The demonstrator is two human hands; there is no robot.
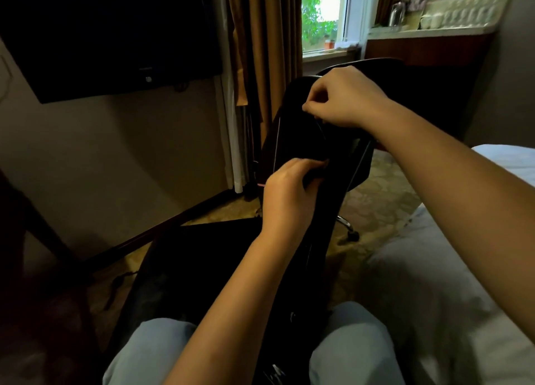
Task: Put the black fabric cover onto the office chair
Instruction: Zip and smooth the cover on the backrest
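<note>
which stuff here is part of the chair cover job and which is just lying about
In the job: black fabric cover, office chair, left hand and right hand pinching the cover.
Lying about: television, curtain, kettle, bed.

Bare forearms (231, 283), and pale blue trousers (150, 353) covering both knees.

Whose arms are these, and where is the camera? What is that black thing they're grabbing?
There is no machine here. The arms belong to a person, and the camera sits on that person's head, looking down, so you see their knees at the bottom. The left hand and the right hand each pinch the black fabric cover at the back of the office chair. It is dark, so cover and chair are hard to tell apart. A white bed lies on the right.
</note>
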